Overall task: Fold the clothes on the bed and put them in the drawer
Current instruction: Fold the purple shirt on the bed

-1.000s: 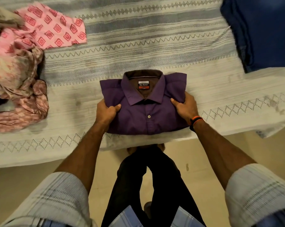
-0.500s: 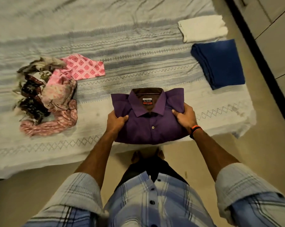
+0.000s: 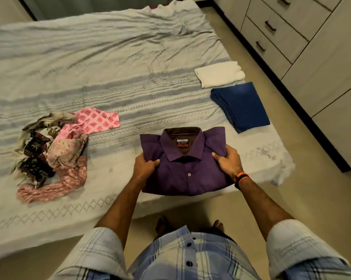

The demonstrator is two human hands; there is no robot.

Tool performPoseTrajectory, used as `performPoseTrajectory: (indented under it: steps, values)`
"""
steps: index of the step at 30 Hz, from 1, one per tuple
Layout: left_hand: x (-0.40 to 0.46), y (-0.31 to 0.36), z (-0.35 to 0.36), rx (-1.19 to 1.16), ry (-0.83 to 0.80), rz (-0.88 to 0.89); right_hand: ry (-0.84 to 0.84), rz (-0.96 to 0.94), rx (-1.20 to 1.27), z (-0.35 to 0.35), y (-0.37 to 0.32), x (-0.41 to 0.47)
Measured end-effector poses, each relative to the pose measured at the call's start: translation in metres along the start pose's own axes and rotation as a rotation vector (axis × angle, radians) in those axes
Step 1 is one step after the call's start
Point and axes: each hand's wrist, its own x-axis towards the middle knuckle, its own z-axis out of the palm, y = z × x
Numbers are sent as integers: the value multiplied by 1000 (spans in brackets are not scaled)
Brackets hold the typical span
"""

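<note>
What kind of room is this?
Most likely a bedroom. There is a bed with a striped sheet and clothes on it, and drawers along the wall beside it. Both hands hold a folded purple shirt at the bed's edge.

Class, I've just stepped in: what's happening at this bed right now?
A person grips a folded purple shirt at the bed's near edge, left hand and right hand on its sides. A folded blue garment and white cloth lie to the right; an unfolded pile of patterned clothes waits at left. The drawers are closed.
</note>
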Motion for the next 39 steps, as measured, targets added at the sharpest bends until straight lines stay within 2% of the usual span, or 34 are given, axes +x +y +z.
performPoseTrajectory:
  steps: [10, 20, 29, 39]
  values:
    - [-28, 32, 106, -51, 46, 34, -36, -102, -3, -104, 33, 44]
    - [-37, 74, 194, -55, 37, 23, -43, -67, -5, -181, 66, 94]
    - [15, 111, 251, -62, 12, -6, -27, -47, -17, -211, 68, 165]
    - [107, 173, 287, -77, 7, -48, -9, 2, -26, -222, 31, 268]
